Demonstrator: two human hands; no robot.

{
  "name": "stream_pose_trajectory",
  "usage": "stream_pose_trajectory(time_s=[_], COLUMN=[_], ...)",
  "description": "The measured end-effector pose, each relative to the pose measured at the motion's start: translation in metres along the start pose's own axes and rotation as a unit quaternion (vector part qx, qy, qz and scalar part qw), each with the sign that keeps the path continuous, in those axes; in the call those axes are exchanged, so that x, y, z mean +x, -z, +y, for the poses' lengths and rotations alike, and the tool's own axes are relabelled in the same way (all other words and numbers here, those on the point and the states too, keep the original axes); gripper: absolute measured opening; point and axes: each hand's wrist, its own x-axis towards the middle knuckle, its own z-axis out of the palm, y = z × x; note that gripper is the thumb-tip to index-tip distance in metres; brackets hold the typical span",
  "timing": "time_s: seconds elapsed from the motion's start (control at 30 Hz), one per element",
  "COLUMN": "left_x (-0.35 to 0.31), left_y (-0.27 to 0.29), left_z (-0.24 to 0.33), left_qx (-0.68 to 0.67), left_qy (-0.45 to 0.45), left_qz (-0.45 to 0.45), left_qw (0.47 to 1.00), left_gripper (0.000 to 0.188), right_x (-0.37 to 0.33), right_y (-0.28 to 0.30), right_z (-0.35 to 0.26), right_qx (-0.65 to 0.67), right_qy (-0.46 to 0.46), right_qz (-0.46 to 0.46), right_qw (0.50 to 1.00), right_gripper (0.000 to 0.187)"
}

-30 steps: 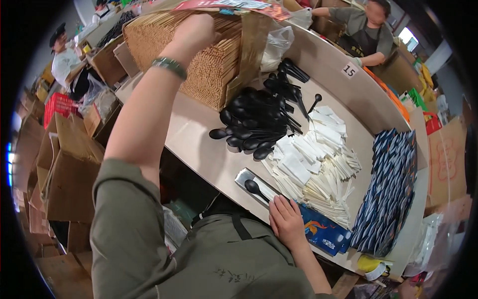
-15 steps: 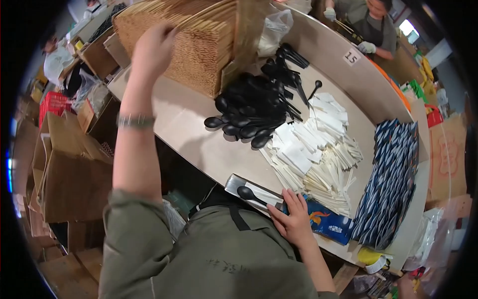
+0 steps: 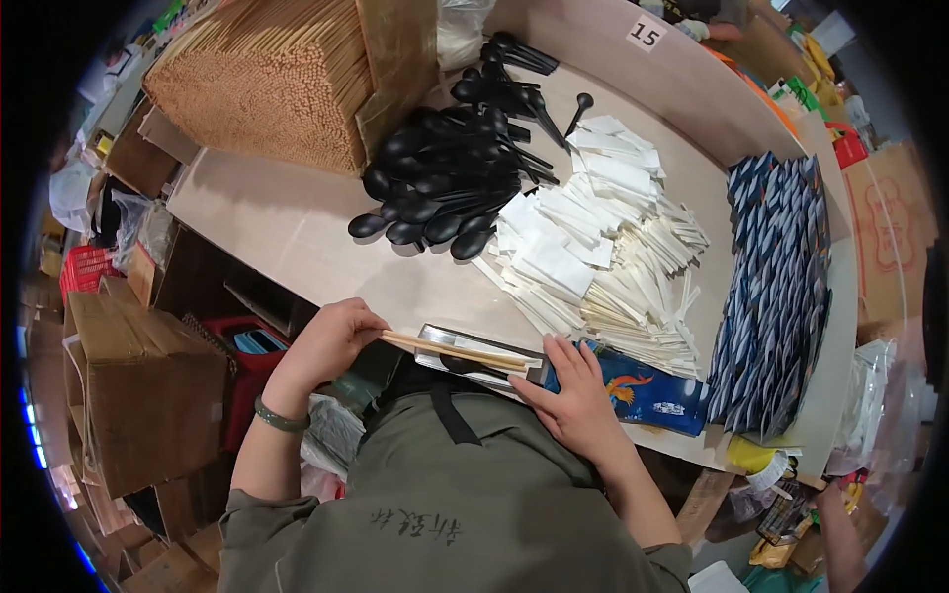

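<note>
My left hand (image 3: 341, 341) is closed round one end of a pair of wooden chopsticks (image 3: 455, 352). Their other ends lie over a narrow metal tray (image 3: 427, 336) at the table's near edge. Beneath them in the tray are a black spoon (image 3: 457, 366), partly covered, and a white packet (image 3: 494, 378). The tray's right end meets a blue pouch (image 3: 652, 395) with an orange design. There my right hand (image 3: 578, 400) lies across the join, fingers stretched out and thumb apart along the near side. How far the tray reaches into the pouch is hidden.
A box of chopsticks (image 3: 257, 109) stands at the back left. Beside it lie black spoons (image 3: 445, 183), white packets (image 3: 563, 242) and thin pale sticks (image 3: 633, 321). A stack of blue pouches (image 3: 776, 296) lines the right side, inside a raised table wall (image 3: 593, 40).
My left hand has come down from the chopstick box to the tray, bringing a pair of chopsticks over the spoon. My right hand stays at the pouch. The view has shifted.
</note>
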Motion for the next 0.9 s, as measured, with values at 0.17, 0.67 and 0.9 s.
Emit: stream_pose_trajectory(time_s=[0.17, 0.67, 0.9], left_x=[0.024, 0.028, 0.017], left_y=[-0.059, -0.118, -0.085], left_z=[0.054, 0.106, 0.092], left_qx=[-0.016, -0.266, 0.088], left_qy=[-0.057, -0.057, -0.311], left_qz=[0.039, -0.039, 0.093], left_qw=[0.997, 0.962, 0.942], left_gripper=[0.019, 0.039, 0.056], right_x=[0.016, 0.006, 0.01], right_y=[-0.019, -0.03, 0.001], right_z=[-0.005, -0.009, -0.029], right_qx=[-0.001, -0.014, -0.015], right_qy=[0.056, -0.025, -0.024], right_qz=[0.077, 0.115, 0.131], right_qw=[0.995, 0.993, 0.991], right_gripper=[0.047, 0.033, 0.047])
